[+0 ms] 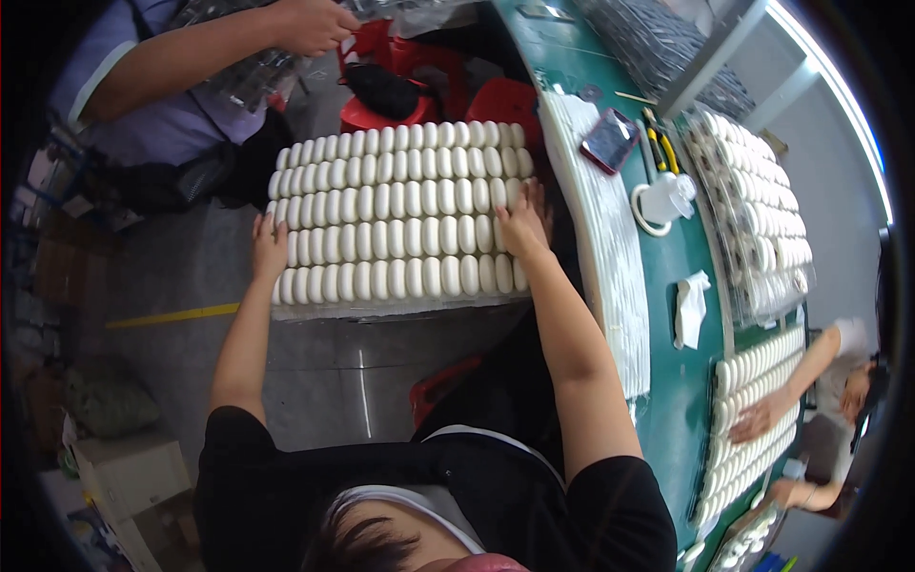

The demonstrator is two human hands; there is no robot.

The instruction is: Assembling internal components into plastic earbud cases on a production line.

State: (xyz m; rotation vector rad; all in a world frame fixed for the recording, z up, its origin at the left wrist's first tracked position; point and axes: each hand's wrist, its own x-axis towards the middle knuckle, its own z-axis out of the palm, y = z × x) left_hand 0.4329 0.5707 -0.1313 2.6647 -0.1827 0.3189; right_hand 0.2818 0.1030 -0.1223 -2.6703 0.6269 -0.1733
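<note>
In front of me is a clear plastic tray (400, 307) filled with rows of white, rounded, oblong pieces (382, 200). My left hand (271, 246) grips its left side, the fingertips resting near the end pieces. On the opposite side, my right hand (524, 225) holds the tray's right edge, with fingers over the rim beside the last pieces. Both arms are stretched forward, and the tray lies roughly level between them. The undersides of my hands and whatever is below the tray are hidden.
To the right runs a green table (667, 286) with a phone (610, 141), pliers (658, 143), a white tape roll (651, 212) and stacked filled trays (753, 205). Someone's hand (758, 418) touches another tray (720, 458). Another person (191, 71) stands far left; red stools (500, 110) are beyond.
</note>
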